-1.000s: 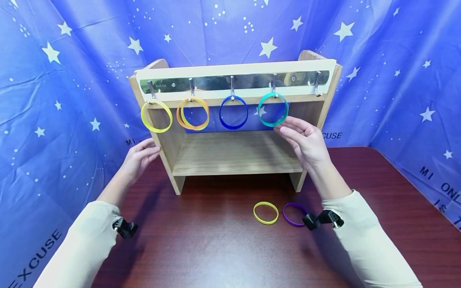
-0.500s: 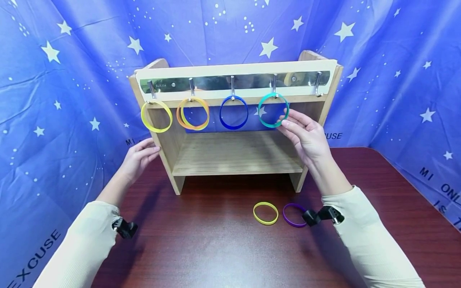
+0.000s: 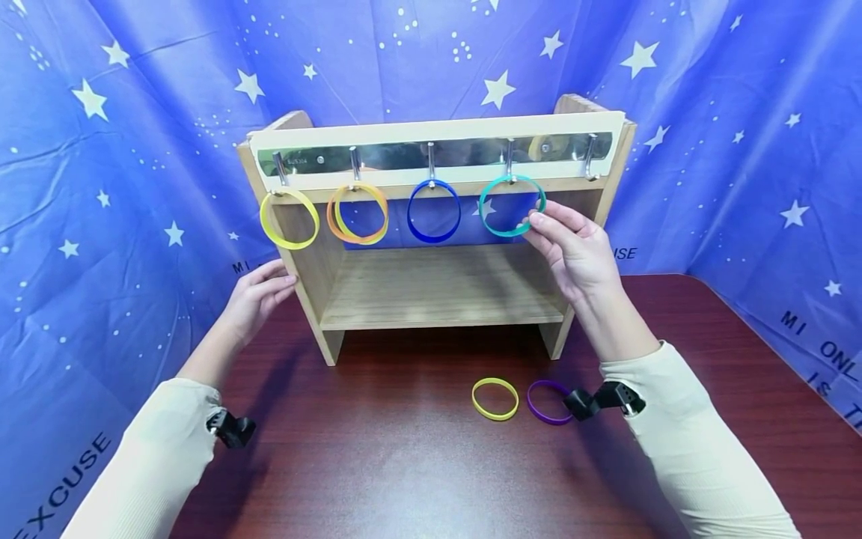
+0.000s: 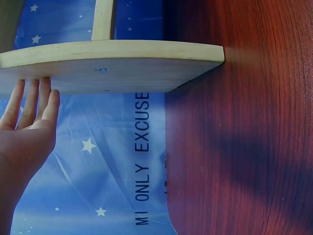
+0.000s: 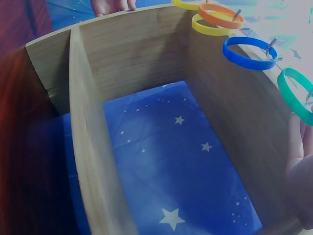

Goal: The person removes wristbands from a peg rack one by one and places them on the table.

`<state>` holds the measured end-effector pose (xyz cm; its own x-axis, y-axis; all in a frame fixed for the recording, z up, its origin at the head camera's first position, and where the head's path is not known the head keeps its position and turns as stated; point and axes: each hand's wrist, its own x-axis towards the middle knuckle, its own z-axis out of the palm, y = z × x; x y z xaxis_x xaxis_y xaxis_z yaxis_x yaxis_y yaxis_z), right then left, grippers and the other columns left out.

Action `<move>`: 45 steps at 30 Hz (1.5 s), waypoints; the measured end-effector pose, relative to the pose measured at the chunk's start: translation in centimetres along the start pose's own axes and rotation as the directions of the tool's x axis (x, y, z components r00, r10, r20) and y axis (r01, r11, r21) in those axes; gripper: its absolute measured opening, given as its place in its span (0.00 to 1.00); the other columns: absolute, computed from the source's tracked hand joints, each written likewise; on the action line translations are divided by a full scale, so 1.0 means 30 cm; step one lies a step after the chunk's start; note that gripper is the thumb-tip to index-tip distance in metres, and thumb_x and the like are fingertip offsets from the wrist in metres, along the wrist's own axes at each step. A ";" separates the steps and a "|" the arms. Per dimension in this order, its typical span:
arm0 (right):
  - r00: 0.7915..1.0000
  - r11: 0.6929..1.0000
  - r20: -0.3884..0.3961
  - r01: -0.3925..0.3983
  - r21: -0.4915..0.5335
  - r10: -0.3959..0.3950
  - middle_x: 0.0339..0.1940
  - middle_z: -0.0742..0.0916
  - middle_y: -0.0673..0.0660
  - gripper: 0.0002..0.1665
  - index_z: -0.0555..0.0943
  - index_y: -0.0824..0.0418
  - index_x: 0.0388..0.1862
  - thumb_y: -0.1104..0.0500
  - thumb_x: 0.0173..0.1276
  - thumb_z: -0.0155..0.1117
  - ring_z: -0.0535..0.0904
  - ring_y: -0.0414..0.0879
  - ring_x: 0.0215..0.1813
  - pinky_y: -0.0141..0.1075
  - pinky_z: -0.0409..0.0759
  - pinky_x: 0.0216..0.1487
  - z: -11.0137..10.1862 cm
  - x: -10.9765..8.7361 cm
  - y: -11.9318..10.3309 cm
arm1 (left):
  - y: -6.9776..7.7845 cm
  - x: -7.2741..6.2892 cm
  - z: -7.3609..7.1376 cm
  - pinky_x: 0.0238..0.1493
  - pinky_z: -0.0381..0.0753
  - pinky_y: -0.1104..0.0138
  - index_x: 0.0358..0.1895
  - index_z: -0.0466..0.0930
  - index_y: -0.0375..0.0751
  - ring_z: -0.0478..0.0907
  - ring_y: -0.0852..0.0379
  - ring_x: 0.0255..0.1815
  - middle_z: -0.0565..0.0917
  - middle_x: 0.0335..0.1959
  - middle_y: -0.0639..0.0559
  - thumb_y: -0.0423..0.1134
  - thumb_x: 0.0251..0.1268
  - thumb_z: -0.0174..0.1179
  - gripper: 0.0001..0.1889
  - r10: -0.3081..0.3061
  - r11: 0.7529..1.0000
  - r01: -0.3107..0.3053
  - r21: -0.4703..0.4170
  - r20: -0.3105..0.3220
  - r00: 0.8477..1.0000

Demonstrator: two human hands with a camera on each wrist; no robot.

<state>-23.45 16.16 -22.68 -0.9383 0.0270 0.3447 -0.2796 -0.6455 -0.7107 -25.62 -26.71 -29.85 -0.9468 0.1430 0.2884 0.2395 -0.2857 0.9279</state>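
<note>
In the head view a teal silicone wristband (image 3: 486, 218) hangs from the fourth hook of a metal hook strip (image 3: 465, 156). My right hand (image 3: 581, 251) pinches its lower right edge between thumb and fingers. My left hand (image 3: 259, 299) rests its fingertips on the outer left side of a wooden shelf unit (image 3: 438, 288); in the left wrist view its straight fingers (image 4: 32, 100) meet the side panel (image 4: 132, 73). From the other hooks hang a blue wristband (image 3: 408, 217), an orange wristband (image 3: 331, 223) together with a yellow one, and a yellow wristband (image 3: 264, 224) at far left.
On the dark red table (image 3: 404, 449) in front of the shelf lie a yellow wristband (image 3: 494, 418) and a purple wristband (image 3: 539, 414), partly behind the right wrist camera (image 3: 582, 404). The rightmost hook (image 3: 590, 161) carries no band. A blue star-patterned curtain (image 3: 404, 67) surrounds the table.
My right hand has risen slightly along the teal wristband and now pinches its edge, pulling it a little to the right. My left hand stays on the shelf's side.
</note>
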 end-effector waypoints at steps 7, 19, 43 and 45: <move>1.000 0.997 -0.020 -0.008 0.081 0.010 0.27 0.89 0.56 0.13 0.87 0.63 0.28 0.77 0.60 0.61 0.87 0.43 0.32 0.32 0.86 0.42 0.025 0.001 -0.017 | 0.000 -0.003 -0.002 0.48 0.80 0.76 0.40 0.80 0.47 0.81 0.66 0.39 0.80 0.34 0.57 0.21 0.67 0.42 0.19 0.004 1.000 -0.004 0.000 0.001 1.000; 0.997 0.990 -0.002 -0.075 0.118 0.076 0.28 0.88 0.55 0.11 0.86 0.64 0.28 0.76 0.60 0.62 0.87 0.43 0.32 0.32 0.86 0.42 0.059 -0.022 -0.035 | 0.002 -0.001 -0.004 0.48 0.80 0.76 0.40 0.80 0.47 0.81 0.66 0.40 0.80 0.34 0.57 0.21 0.67 0.42 0.19 0.000 1.000 0.000 0.001 0.004 1.000; 0.955 0.955 0.092 -0.272 -0.119 0.284 0.30 0.89 0.51 0.19 0.87 0.56 0.31 0.75 0.66 0.53 0.87 0.40 0.36 0.29 0.84 0.48 0.031 -0.134 0.075 | -0.002 0.001 -0.003 0.47 0.79 0.77 0.39 0.79 0.47 0.80 0.66 0.39 0.79 0.34 0.58 0.21 0.68 0.41 0.19 -0.001 1.000 0.001 0.004 0.006 1.000; 0.949 0.948 0.092 -0.290 -0.132 0.303 0.30 0.89 0.50 0.19 0.87 0.56 0.31 0.75 0.66 0.54 0.87 0.40 0.37 0.29 0.84 0.47 0.026 -0.139 0.082 | -0.003 0.001 -0.003 0.47 0.80 0.76 0.39 0.79 0.47 0.80 0.66 0.39 0.78 0.34 0.57 0.21 0.68 0.41 0.19 0.000 1.000 0.000 -0.005 0.009 1.000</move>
<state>-20.05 13.84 -25.39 -0.9561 -0.2402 0.1681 -0.0199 -0.5190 -0.8546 -25.68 -26.77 -29.93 -0.9449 0.1513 0.2902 0.2382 -0.2901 0.9269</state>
